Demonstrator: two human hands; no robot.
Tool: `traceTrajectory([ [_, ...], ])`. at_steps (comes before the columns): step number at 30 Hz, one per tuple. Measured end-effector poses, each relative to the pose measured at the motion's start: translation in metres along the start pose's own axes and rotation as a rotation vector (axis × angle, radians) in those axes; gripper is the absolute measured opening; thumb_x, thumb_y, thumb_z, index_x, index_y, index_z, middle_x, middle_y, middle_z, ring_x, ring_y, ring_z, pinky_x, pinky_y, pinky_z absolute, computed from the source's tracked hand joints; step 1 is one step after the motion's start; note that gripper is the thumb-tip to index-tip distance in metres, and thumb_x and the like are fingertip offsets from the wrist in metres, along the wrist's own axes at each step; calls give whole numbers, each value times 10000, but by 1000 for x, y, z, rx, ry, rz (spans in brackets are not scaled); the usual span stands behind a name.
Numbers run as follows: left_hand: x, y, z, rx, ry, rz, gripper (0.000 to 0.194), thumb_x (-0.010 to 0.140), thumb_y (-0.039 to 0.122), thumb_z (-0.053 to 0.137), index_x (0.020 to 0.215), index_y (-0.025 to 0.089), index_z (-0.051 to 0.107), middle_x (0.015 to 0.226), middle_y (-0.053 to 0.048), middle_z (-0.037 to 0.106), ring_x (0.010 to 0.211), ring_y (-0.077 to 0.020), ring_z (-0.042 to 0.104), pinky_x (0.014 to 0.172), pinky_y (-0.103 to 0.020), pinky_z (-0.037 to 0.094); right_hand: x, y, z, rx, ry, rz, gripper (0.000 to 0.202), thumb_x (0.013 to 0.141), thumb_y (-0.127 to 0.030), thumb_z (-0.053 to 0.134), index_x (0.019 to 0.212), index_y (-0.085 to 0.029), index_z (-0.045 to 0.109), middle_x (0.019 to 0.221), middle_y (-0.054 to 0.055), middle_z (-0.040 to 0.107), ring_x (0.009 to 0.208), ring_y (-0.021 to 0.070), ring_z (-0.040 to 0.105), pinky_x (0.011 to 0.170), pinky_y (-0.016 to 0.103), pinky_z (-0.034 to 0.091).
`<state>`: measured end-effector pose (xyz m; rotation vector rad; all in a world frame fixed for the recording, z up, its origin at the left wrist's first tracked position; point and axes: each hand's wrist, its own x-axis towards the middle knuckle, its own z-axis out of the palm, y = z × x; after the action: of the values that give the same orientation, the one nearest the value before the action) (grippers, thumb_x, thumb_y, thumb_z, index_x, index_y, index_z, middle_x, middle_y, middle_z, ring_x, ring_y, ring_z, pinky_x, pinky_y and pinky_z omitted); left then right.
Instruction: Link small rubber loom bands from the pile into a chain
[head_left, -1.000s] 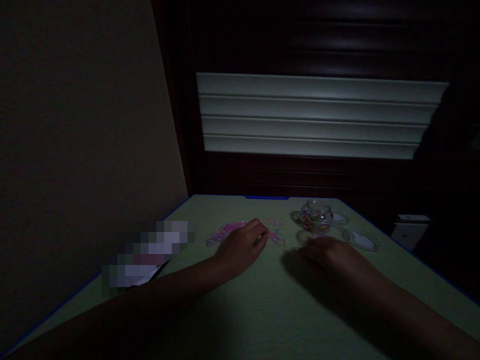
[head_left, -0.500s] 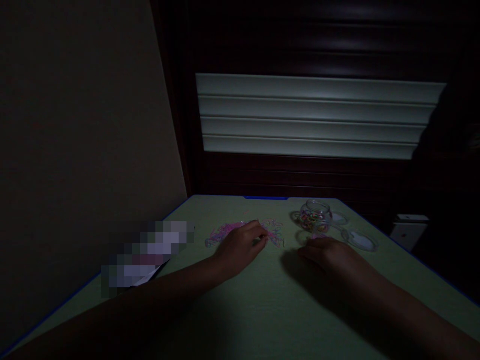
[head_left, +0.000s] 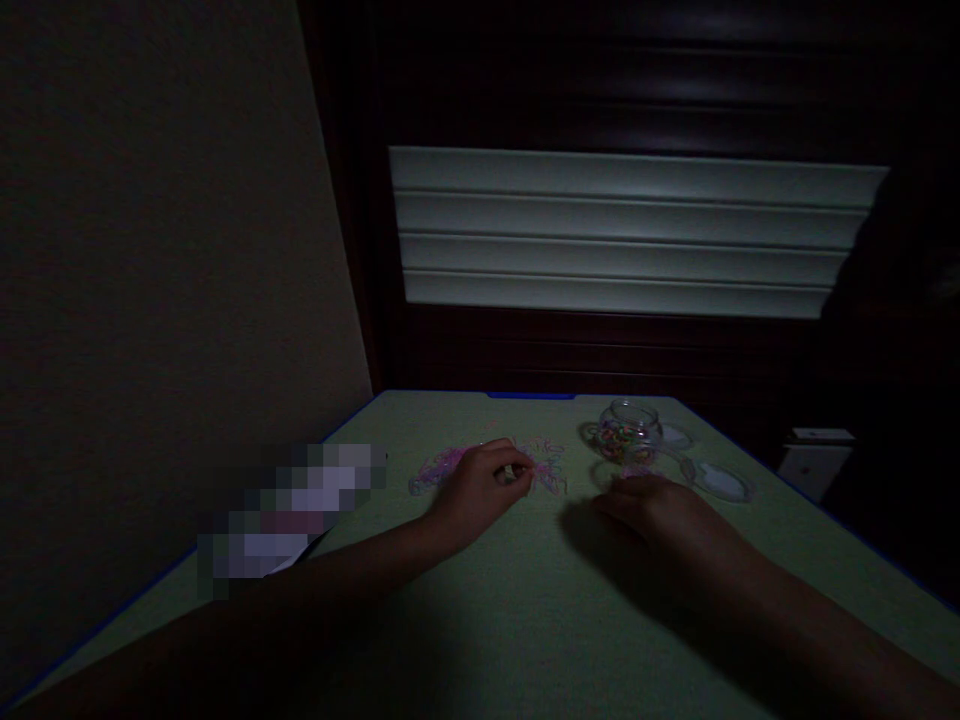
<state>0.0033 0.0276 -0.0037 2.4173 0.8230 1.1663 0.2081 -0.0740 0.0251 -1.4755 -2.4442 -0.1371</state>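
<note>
My left hand (head_left: 480,493) rests over a spread pile of thin pink, purple and bluish rubber bands (head_left: 442,465). Its thumb and forefinger are pinched together at the pink strands on the pile's right side. My right hand (head_left: 649,505) is closed, with fingers curled and pointing left, just above the table; whatever is in it is hidden. Right behind that hand stands a clear container (head_left: 637,462) with pink bands, partly covered by the fingers. A round glass jar (head_left: 628,430) holding many small coloured bands stands farther back.
Clear round lids (head_left: 720,481) lie right of the containers on the green table (head_left: 510,620), which has a blue edge. A blurred-out flat item (head_left: 300,515) lies at the left by the wall. A white box (head_left: 816,465) stands beyond the table's right edge.
My left thumb and forefinger have closed into a rounder pinch with the tips meeting at the pink strands. My right hand has hardly moved. The view has shifted very slightly.
</note>
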Motion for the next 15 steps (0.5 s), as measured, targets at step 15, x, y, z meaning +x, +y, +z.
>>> traceTrajectory([
  [15,0,4,2,-109,-11,-152,115,774,238,528,802,181,624,761,8,593,650,-109,503,582,-202,382,1,-4,-1,14,5,23,185,805,-108,454,806,-176,626,739,38,591,672,123,529,608,219,336],
])
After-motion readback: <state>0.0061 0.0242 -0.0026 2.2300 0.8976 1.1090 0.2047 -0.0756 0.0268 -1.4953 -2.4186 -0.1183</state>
